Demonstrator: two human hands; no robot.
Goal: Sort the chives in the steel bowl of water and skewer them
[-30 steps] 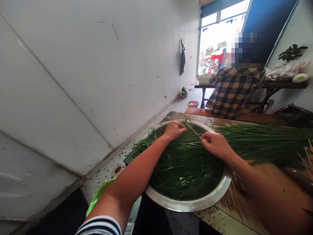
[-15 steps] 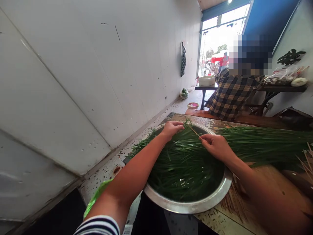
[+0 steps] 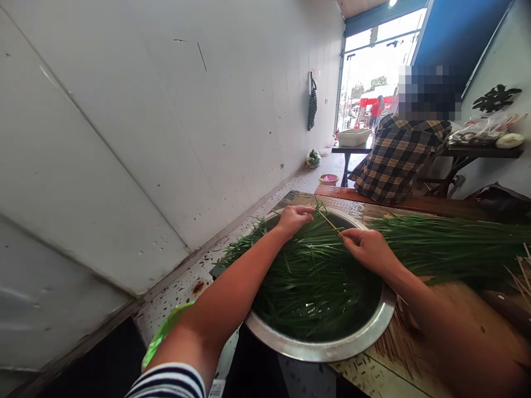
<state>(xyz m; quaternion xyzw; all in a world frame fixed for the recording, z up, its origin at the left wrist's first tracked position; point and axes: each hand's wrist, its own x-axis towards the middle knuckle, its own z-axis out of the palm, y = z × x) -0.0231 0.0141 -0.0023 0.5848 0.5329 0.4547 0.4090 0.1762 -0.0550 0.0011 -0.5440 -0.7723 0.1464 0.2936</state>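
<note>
A thin wooden skewer [image 3: 329, 223] slants up and to the left over a metal basin [image 3: 319, 352]. My right hand [image 3: 368, 250] is closed on its lower end between thumb and fingers. At the skewer's far tip, my left hand [image 3: 295, 220] pinches long green chives [image 3: 318, 207], a few of which cross the tip. The exact grip of the left fingertips is partly hidden. Below both hands the basin holds many loose chives [image 3: 307, 276], with wet glints on them.
More long chives [image 3: 448, 237] lie across the wooden table [image 3: 460, 309] on the right. Bare skewers [image 3: 400, 337] lie beside the basin. Ahead, a person in a plaid shirt [image 3: 400, 157] sits on a bench [image 3: 332, 191]. A white wall [image 3: 166, 138] runs along the left.
My hands and the skewer stay almost where they were. The person in the plaid shirt has shifted slightly to the right.
</note>
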